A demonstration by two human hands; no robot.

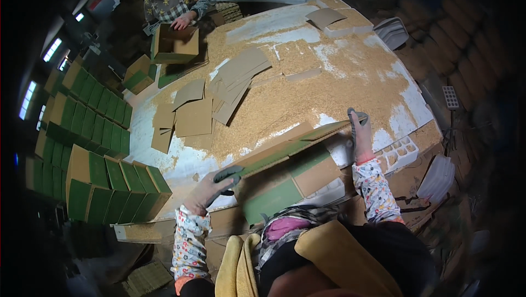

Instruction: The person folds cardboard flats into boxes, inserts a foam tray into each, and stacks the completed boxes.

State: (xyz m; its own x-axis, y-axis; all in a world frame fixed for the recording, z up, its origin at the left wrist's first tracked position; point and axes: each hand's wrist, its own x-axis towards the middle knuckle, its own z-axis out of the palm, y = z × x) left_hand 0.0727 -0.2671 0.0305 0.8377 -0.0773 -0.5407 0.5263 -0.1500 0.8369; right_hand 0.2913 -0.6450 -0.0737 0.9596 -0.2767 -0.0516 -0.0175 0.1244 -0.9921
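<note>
A flattened green and brown cardboard box [293, 144] is stretched between my hands, tilted above the near edge of the table. My left hand [211, 188], in a grey-fingered glove, grips its left end. At its right end my right hand [361, 137], gloved alike, pinches the corner with the thumb on the near side. Beneath it, close to my body, lies another green and brown cardboard piece [274, 201], partly covered by the held one.
Sawdust-like tan bits cover much of the white table [339, 78], with loose cardboard sheets [194, 116] on it. Green boxes [104, 187] stand stacked at left. A co-worker's hand [183, 20] is at an open box [175, 45]. A white tray with round cells [399, 154] sits at right.
</note>
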